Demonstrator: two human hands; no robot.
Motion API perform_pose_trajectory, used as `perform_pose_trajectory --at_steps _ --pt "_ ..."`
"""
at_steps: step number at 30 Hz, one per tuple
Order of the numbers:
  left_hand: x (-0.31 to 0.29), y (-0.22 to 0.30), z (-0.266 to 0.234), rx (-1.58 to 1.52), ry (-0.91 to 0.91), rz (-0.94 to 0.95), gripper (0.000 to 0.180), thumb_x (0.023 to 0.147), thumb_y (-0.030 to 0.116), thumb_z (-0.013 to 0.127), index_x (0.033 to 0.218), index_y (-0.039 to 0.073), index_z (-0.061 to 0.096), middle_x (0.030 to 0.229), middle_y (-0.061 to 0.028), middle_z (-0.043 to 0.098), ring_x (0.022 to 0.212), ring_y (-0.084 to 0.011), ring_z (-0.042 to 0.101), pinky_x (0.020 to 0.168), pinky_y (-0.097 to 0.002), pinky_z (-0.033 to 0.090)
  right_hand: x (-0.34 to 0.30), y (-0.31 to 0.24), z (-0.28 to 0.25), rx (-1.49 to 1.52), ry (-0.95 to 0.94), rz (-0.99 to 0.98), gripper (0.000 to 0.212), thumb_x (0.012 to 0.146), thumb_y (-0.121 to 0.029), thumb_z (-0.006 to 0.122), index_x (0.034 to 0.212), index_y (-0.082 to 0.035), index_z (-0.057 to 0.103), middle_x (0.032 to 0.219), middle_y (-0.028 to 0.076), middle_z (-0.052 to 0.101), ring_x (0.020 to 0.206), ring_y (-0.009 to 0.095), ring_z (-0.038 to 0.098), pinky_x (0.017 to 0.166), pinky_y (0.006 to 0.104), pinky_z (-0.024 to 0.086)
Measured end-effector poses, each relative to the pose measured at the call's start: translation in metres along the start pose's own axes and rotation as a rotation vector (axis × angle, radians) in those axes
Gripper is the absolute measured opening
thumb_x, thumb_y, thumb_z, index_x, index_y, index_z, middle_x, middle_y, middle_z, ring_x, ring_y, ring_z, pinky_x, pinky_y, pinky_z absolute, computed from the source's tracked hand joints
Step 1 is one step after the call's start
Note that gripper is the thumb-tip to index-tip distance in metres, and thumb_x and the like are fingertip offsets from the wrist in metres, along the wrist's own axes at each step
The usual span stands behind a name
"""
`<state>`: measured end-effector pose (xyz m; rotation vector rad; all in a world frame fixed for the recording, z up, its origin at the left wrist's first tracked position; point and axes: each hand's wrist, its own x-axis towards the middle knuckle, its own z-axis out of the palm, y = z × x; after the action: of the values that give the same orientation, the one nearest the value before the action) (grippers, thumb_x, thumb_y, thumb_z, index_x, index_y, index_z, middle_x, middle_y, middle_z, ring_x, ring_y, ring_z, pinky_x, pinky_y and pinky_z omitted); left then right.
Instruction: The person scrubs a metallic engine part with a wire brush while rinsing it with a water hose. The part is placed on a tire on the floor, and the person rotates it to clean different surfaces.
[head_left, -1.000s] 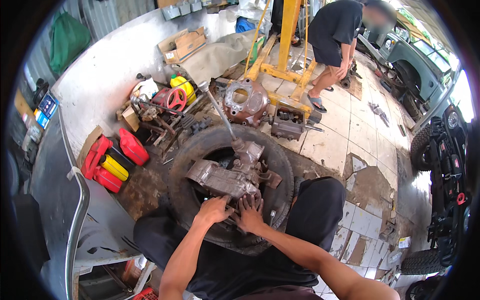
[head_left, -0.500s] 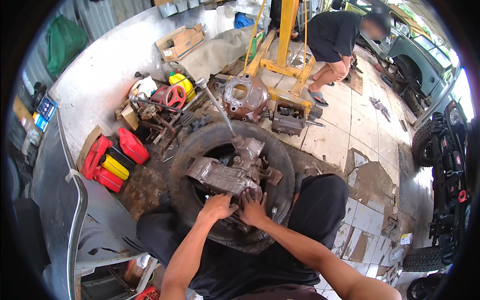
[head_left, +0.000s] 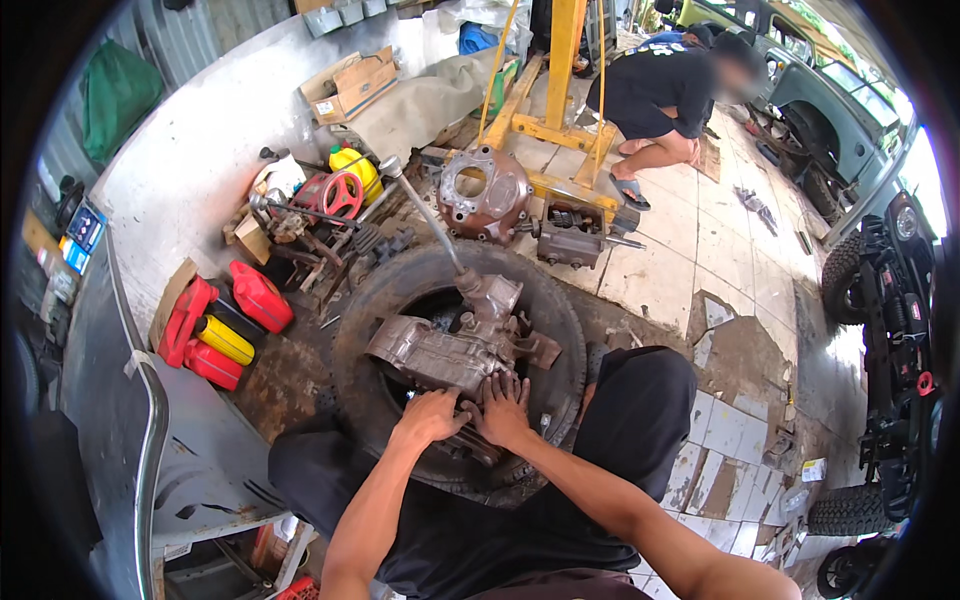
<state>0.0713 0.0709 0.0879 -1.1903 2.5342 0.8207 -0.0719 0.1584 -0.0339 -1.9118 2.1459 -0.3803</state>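
Observation:
A grimy metal gearbox point(head_left: 432, 352) with a long gear lever point(head_left: 425, 215) rising from it rests on a tire point(head_left: 352, 345) lying flat between my knees. My left hand point(head_left: 432, 415) grips the casing's near lower edge; its fingers are bent and partly hidden. Beside it, my right hand point(head_left: 503, 408) lies on the near side of the casing with blackened fingers spread. Beyond the tire stand a round brown bell housing point(head_left: 512, 190) and a smaller gearbox point(head_left: 568, 243) with its top uncovered, gears showing.
Red jugs point(head_left: 262, 297) and a yellow bottle point(head_left: 225, 340) stand at left, near a red wheel-shaped part point(head_left: 342, 195). A yellow steel stand point(head_left: 562, 80) rises behind. A co-worker point(head_left: 650, 95) squats at far right, with another person partly visible behind. A vehicle frame point(head_left: 900, 330) lines the right.
The co-worker has sunk lower into a squat, and another person shows behind. My right hand's fingers lie straighter and closer together on the casing. The whole view has shifted slightly.

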Motion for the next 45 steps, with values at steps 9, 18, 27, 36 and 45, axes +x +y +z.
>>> perform_pose_trajectory --at_steps 9,18,27,36,45 --pt "-0.001 -0.008 0.006 -0.015 0.005 0.016 0.056 0.088 0.04 0.064 0.127 0.001 0.056 0.116 -0.0232 0.067 0.109 -0.0409 0.062 0.092 -0.0491 0.05 0.004 -0.003 -0.011 0.06 -0.048 0.059 0.077 0.096 -0.05 0.047 0.146 0.007 0.037 0.154 0.025 0.035 0.147 0.043 0.026 0.115 0.0691 0.009" --pt "-0.004 -0.006 0.007 -0.032 0.003 -0.015 0.06 0.087 0.04 0.066 0.132 0.002 0.054 0.115 -0.0233 0.067 0.111 -0.0397 0.062 0.095 -0.0494 0.049 0.001 -0.005 -0.008 0.049 0.0 0.055 0.08 0.093 -0.049 0.053 0.145 0.009 0.036 0.151 0.029 0.037 0.144 0.046 0.03 0.113 0.0707 0.014" --pt "-0.005 -0.009 0.01 -0.02 0.033 0.001 0.058 0.087 0.039 0.065 0.129 0.001 0.055 0.113 -0.0243 0.068 0.109 -0.0413 0.063 0.094 -0.0503 0.049 -0.004 -0.001 -0.003 -0.082 -0.084 -0.066 0.087 0.092 -0.054 0.053 0.145 0.012 0.033 0.151 0.032 0.035 0.144 0.044 0.031 0.113 0.0716 0.013" --pt "-0.004 -0.011 0.011 -0.023 0.023 0.002 0.061 0.087 0.04 0.065 0.132 0.001 0.053 0.114 -0.024 0.067 0.11 -0.0413 0.063 0.095 -0.05 0.049 -0.011 -0.01 -0.018 0.043 -0.17 -0.093 0.086 0.088 -0.042 0.061 0.146 0.013 0.03 0.153 0.034 0.029 0.145 0.046 0.027 0.113 0.071 0.013" --pt "-0.007 -0.013 0.013 -0.012 0.066 0.02 0.059 0.088 0.042 0.064 0.131 0.003 0.054 0.114 -0.0238 0.067 0.11 -0.0413 0.063 0.094 -0.0507 0.049 -0.013 -0.016 -0.015 0.139 -0.148 -0.09 0.081 0.089 -0.04 0.058 0.145 0.013 0.032 0.15 0.035 0.033 0.145 0.046 0.027 0.116 0.0671 0.013"
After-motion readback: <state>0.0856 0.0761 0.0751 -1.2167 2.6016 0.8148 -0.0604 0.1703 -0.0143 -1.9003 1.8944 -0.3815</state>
